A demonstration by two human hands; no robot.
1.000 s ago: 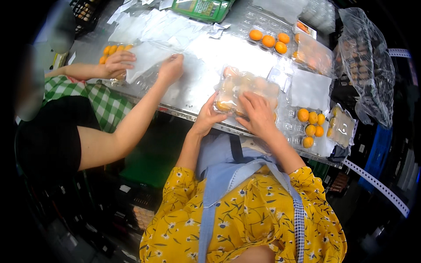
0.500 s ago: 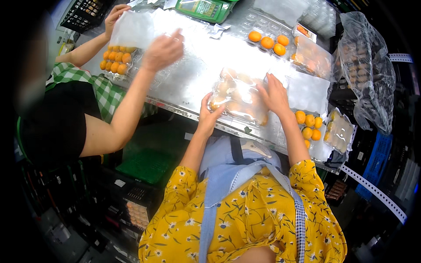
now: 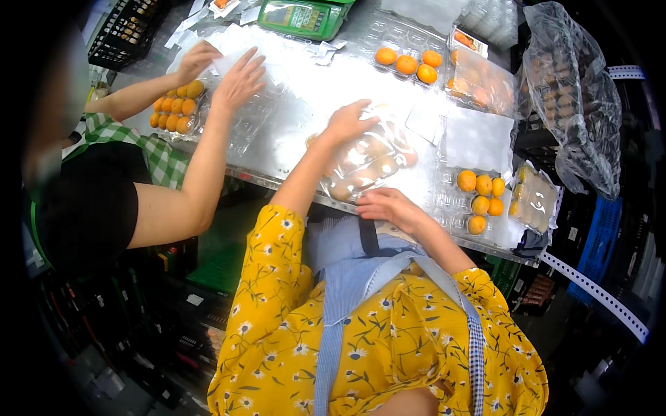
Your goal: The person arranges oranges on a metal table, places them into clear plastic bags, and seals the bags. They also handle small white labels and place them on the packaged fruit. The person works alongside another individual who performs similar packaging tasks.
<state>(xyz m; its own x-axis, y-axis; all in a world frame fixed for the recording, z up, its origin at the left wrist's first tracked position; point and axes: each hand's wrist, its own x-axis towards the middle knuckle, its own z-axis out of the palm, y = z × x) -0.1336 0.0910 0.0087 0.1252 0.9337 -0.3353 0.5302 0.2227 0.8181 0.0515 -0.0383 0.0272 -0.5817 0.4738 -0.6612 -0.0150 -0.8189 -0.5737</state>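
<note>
A clear plastic clamshell pack (image 3: 371, 163) of round orange fruit, blurred by glare, lies at an angle near the table's front edge. My left hand (image 3: 348, 122) rests on its far side, fingers stretched across the lid. At the pack's near edge is my right hand (image 3: 390, 208), its fingers held out straight, touching or almost touching the plastic. Right of the pack, several loose oranges (image 3: 480, 204) sit in an open clear tray beside a white sheet (image 3: 477, 142). A closed fruit pack (image 3: 534, 200) stands at the table's right edge.
To the left, a co-worker's hands (image 3: 239, 80) handle a white sheet over a tray of oranges (image 3: 173, 107). Far back are a green scale (image 3: 303, 17), an open tray with several oranges (image 3: 406, 64) and another closed pack (image 3: 482, 80). Plastic-wrapped stock (image 3: 572, 104) stands right.
The pack has turned on the table. My left hand has moved from its left side to its far side, my right hand from its right side to the near edge.
</note>
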